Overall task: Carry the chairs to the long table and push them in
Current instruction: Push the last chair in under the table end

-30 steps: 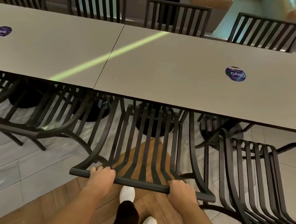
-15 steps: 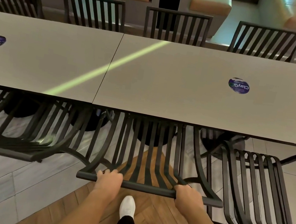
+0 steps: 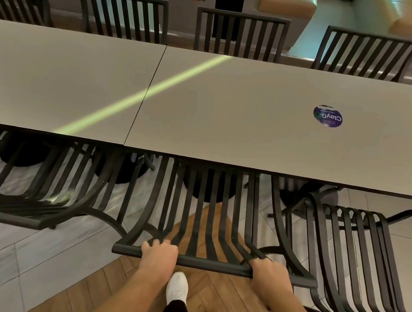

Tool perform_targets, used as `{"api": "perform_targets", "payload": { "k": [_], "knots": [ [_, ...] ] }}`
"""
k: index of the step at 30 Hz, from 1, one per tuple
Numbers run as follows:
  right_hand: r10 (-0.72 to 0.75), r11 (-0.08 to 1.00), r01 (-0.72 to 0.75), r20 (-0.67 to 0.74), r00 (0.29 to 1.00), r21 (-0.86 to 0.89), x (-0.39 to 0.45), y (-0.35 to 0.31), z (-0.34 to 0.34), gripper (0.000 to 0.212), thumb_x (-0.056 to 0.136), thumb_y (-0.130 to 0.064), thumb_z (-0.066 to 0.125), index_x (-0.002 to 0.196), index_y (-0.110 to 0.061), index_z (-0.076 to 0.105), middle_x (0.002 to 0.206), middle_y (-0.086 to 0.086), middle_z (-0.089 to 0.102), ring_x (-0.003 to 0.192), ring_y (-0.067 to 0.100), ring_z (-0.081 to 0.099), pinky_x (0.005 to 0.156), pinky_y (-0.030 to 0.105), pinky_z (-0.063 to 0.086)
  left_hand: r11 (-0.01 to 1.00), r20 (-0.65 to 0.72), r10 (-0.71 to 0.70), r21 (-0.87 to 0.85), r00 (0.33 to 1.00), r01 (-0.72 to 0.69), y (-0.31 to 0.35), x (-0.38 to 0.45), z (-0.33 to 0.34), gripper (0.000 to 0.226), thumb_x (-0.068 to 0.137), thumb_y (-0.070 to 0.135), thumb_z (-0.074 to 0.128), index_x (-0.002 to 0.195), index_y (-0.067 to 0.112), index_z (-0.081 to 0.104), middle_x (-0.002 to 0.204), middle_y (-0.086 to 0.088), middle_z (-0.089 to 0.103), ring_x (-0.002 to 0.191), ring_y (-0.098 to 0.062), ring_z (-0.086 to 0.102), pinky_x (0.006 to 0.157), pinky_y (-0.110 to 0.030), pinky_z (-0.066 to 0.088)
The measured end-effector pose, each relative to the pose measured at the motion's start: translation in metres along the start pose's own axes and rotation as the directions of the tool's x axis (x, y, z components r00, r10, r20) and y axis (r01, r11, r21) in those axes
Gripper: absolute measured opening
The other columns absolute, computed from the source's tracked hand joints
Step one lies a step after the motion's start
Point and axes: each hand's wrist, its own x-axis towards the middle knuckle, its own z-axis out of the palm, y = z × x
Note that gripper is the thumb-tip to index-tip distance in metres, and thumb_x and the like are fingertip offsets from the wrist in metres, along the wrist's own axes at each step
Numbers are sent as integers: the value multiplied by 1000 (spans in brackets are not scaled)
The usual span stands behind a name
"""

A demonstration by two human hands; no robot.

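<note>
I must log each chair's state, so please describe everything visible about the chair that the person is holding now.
The held chair looks like black metal, with slats running from its back into the seat. It faces the long table, its seat front hidden under the table edge. The left hand and right hand grip its top rail. Similar chairs stand beside it.

Black slatted chair [image 3: 213, 218], seat partly under the long table [image 3: 257, 126].

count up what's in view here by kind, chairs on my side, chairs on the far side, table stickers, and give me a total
Black slatted chairs on the near side: 3, with the middle chair gripped by the left hand and the right hand
Black slatted chairs on the far side: 4
Round stickers on the long table: 2
Total: 9
</note>
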Motion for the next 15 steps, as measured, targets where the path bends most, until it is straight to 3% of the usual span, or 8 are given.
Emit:
{"api": "perform_targets", "payload": {
  "k": [15],
  "knots": [
    [34,997,-34,10,999,67,13,8,5,12,101,-29,56,110,-29,65,99,-8,67,91,11,65,90,32,56,1000,67,11,-13,998,-10,2,6,-9,33,97,13,63,127,27,61,132,-2,58,129,-27,49,111,-56,29]
  ]
}}
